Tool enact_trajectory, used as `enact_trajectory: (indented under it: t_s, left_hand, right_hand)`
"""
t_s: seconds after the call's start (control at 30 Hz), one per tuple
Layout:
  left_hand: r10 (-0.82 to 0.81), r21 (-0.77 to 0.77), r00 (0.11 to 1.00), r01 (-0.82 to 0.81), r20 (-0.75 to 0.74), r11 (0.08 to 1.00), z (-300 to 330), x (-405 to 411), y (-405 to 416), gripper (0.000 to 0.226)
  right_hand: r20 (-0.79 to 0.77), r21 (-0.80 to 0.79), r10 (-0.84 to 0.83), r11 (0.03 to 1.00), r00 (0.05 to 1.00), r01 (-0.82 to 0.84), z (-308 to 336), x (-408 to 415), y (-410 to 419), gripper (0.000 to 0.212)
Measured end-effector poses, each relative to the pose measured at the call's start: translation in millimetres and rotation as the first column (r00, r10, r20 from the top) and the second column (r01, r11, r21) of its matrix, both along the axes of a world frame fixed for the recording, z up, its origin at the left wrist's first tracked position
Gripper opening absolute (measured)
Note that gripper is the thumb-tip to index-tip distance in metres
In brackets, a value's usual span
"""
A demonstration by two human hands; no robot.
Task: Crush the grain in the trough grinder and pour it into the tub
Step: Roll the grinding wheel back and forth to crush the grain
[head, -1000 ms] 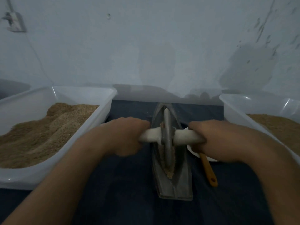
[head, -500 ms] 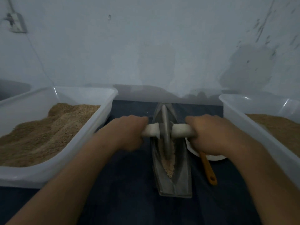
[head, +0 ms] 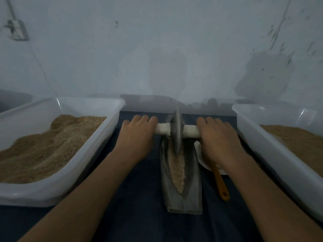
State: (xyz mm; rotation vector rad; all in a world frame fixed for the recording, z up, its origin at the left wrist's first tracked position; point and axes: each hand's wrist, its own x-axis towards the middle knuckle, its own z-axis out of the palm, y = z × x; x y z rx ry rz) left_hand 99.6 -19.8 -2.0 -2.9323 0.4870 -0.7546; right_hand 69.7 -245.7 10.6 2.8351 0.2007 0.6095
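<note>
Trough grinder (head: 182,173) lengthwise, pointing away, wheel (head: 176,131) upright

The trough (head: 181,173) lies at centre, grain (head: 177,169) in it, the wheel (head: 176,130) standing in its far end. 1 tub (head: 70,165) sits to its left, another tub (head: 272,147) to its right. Between trough and right tub lies a plate (head: 201,154), apparently with a spoon (head: 220,184) on it.
</note>
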Motion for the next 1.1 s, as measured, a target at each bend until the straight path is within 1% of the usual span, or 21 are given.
enact_trajectory:
  t_s: [0.03, 0.07, 0.1, 0.17, 0.2, 0.27, 0.3, 0.33, 0.37, 0.4, 0.47, 0.53, 0.6, 0.63, 0.7, 0.8, 0.87, 0.93, 0.97, 1.03, 1.1]
  left_hand:
    - [-0.028, -0.015, 0.998, 0.028, -0.062, 1.0, 2, -3, 3, 0.027]
    - [-0.063, -0.029, 0.985, 0.059, -0.16, 0.998, 7, -8, 8, 0.024]
    - [-0.095, -0.034, 0.956, 0.089, -0.276, 0.995, 14, -14, 13, 0.022]
    - [-0.137, -0.04, 0.874, 0.135, -0.465, 0.99, 27, -28, 21, 0.02]
    - [-0.156, -0.053, 0.839, 0.151, -0.522, 0.987, 32, -34, 23, 0.017]
    - [-0.198, -0.103, 0.797, 0.17, -0.571, 0.98, 37, -38, 26, 0.015]
    - [-0.204, -0.111, 0.799, 0.171, -0.565, 0.979, 35, -37, 25, 0.016]
    - [-0.194, -0.096, 0.833, 0.168, -0.518, 0.981, 32, -34, 23, 0.017]
    - [-0.169, -0.057, 0.892, 0.16, -0.42, 0.986, 27, -28, 20, 0.019]
    - [-0.139, -0.012, 0.947, 0.141, -0.289, 0.99, 21, -22, 16, 0.021]
    - [-0.078, 0.015, 0.994, 0.079, -0.077, 0.997, 11, -13, 7, 0.027]
    - [-0.043, 0.008, 0.999, 0.043, 0.013, 0.999, 7, -7, 1, 0.031]
    - [-0.05, -0.003, 0.999, 0.05, 0.021, 0.999, 6, -6, 1, 0.028]
    - [-0.06, -0.006, 0.998, 0.06, -0.01, 0.998, 7, -8, 3, 0.025]
    - [-0.088, -0.001, 0.983, 0.089, -0.159, 0.996, 12, -18, 9, 0.027]
    - [-0.15, 0.013, 0.928, 0.164, -0.34, 0.986, 20, -37, 15, 0.029]
    - [-0.161, 0.011, 0.91, 0.178, -0.381, 0.984, 23, -42, 16, 0.033]
    - [-0.142, 0.007, 0.935, 0.153, -0.324, 0.988, 18, -38, 11, 0.033]
    - [-0.118, 0.012, 0.959, 0.125, -0.258, 0.992, 14, -34, 7, 0.031]
    - [-0.024, 0.049, 0.99, 0.031, -0.137, 0.998, 4, -24, -1, 0.036]
    - [0.036, 0.045, 0.996, -0.032, -0.082, 0.998, -2, -16, -5, 0.042]
  right_hand:
    - [-0.032, 0.004, 0.025, 1.0, 0.999, -0.025, 4, -4, -2, 0.023]
    - [-0.112, 0.035, 0.057, 0.998, 0.992, -0.054, 10, -11, -4, 0.022]
    - [-0.239, 0.087, 0.083, 0.994, 0.967, -0.064, 18, -19, -6, 0.023]
    - [-0.483, 0.187, 0.119, 0.982, 0.868, -0.031, 32, -38, -12, 0.016]
    - [-0.548, 0.211, 0.134, 0.977, 0.826, -0.018, 36, -46, -14, 0.012]
    - [-0.588, 0.2, 0.128, 0.98, 0.799, -0.01, 39, -52, -16, 0.018]
    - [-0.581, 0.191, 0.12, 0.982, 0.805, -0.009, 39, -50, -14, 0.017]
    - [-0.55, 0.184, 0.108, 0.983, 0.828, -0.006, 37, -45, -11, 0.014]
    - [-0.493, 0.162, 0.084, 0.987, 0.866, -0.003, 33, -38, -8, 0.015]
    - [-0.404, 0.127, 0.054, 0.992, 0.913, -0.003, 27, -29, -6, 0.018]
    - [-0.176, 0.055, 0.026, 0.998, 0.984, -0.016, 12, -12, -3, 0.022]
    - [-0.029, 0.025, 0.031, 0.999, 0.999, -0.03, -1, -2, -3, 0.025]
    - [0.01, 0.047, 0.087, 0.995, 0.996, -0.087, -5, 0, -7, 0.022]
    - [-0.01, 0.088, 0.123, 0.989, 0.992, -0.122, -2, -3, -10, 0.018]
    - [-0.18, 0.197, 0.169, 0.971, 0.969, -0.133, 10, -15, -14, 0.018]
    - [-0.492, 0.268, 0.178, 0.962, 0.852, -0.047, 29, -41, -18, 0.016]
    - [-0.565, 0.267, 0.16, 0.964, 0.809, -0.004, 35, -49, -17, 0.018]
    - [-0.524, 0.247, 0.132, 0.969, 0.842, 0.001, 32, -42, -13, 0.017]
    - [-0.454, 0.209, 0.104, 0.978, 0.885, -0.008, 27, -35, -10, 0.018]
    - [-0.232, 0.107, 0.059, 0.994, 0.971, -0.035, 13, -21, -4, 0.021]
    - [-0.04, 0.042, 0.029, 0.999, 0.999, -0.027, -1, -10, 3, 0.026]
